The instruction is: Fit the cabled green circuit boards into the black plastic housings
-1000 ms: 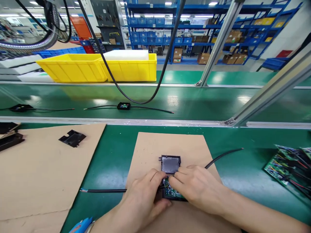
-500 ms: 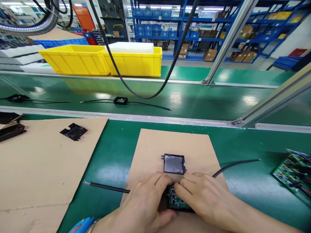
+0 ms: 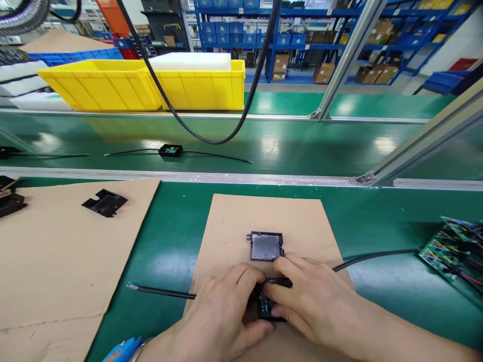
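Observation:
Both hands grip a small black housing with a green circuit board on a cardboard sheet. My left hand holds its left side, thumb under the near edge. My right hand covers its right side, fingers pressing on the top. A black cable runs out to the left, and another black cable leads off to the right. A black lid with a grey inner face lies just beyond my fingers, apart from the housing.
A larger cardboard sheet on the left carries a black plastic part. Circuit boards with wires lie at the right edge. On the conveyor belt rests an assembled unit. Yellow bins stand behind it.
My hands drew the housing nearer, so it now sits apart from the lid. The right fingers closed further over the board. The unit on the belt drifted left.

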Action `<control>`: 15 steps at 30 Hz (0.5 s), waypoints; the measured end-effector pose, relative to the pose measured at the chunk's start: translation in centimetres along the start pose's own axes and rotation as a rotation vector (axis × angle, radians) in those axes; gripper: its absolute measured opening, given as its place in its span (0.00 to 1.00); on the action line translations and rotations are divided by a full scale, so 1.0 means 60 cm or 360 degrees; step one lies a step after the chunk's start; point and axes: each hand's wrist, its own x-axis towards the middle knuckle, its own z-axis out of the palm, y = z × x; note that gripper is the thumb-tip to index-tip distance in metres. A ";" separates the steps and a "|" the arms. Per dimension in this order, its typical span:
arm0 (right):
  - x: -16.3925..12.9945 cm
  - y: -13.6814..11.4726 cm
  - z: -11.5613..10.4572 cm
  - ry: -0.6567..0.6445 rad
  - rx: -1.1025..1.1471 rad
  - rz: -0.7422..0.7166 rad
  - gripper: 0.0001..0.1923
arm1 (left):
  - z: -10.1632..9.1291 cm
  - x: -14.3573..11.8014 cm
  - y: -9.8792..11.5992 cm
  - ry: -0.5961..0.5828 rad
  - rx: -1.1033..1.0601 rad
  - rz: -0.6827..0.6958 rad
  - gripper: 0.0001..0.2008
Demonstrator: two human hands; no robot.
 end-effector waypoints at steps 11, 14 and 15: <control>-0.005 -0.010 0.002 0.0018 -0.0020 0.0095 0.11 | -0.004 -0.002 0.011 0.0038 0.0052 0.0092 0.23; -0.005 -0.009 0.000 0.0006 0.0024 0.0092 0.11 | -0.001 -0.001 0.013 0.0066 0.0010 0.0110 0.24; -0.004 -0.008 -0.001 -0.0001 0.0045 0.0089 0.10 | -0.002 -0.001 0.013 0.0069 -0.0009 0.0104 0.24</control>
